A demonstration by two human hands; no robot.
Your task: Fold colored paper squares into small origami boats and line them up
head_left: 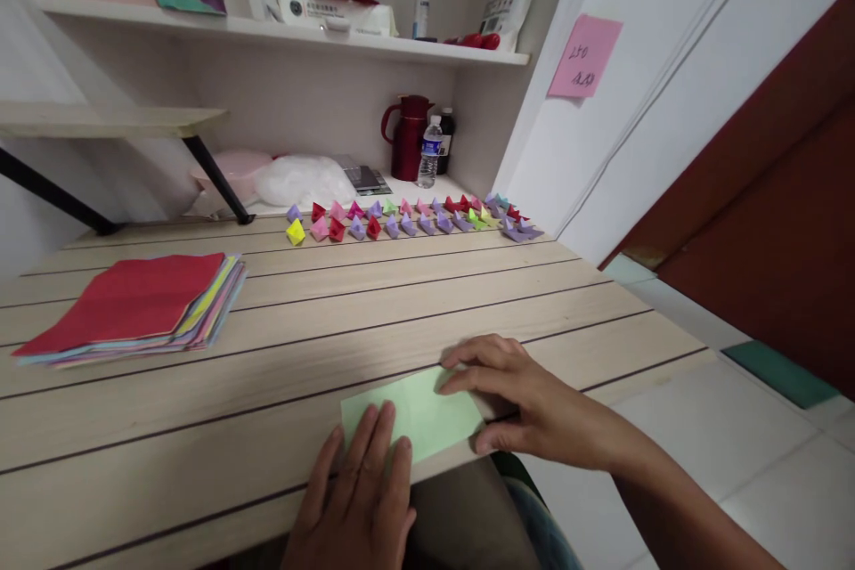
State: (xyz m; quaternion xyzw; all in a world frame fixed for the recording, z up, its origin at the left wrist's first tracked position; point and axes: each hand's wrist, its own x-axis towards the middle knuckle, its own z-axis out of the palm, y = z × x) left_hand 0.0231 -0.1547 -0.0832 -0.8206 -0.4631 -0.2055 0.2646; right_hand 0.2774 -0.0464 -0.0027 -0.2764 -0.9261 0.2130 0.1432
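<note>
A light green sheet of paper (427,414), shaped as a long rectangle, lies at the table's front edge. My left hand (364,490) rests on its left part with the fingers stretched out and slightly apart. At the sheet's right end is my right hand (514,396); its fingertips touch the top of the paper and the thumb sits by the right corner, with a gap between thumb and fingers. Neither hand is wrapped round the paper. Part of the sheet is hidden under the left fingers.
A stack of coloured paper (147,298), red on top, lies at the left. Rows of small folded paper pieces (392,227) line the table's back. Behind them stand a dark red jug (409,138) and a water bottle (429,156). A black-legged stand (214,178) is at back left.
</note>
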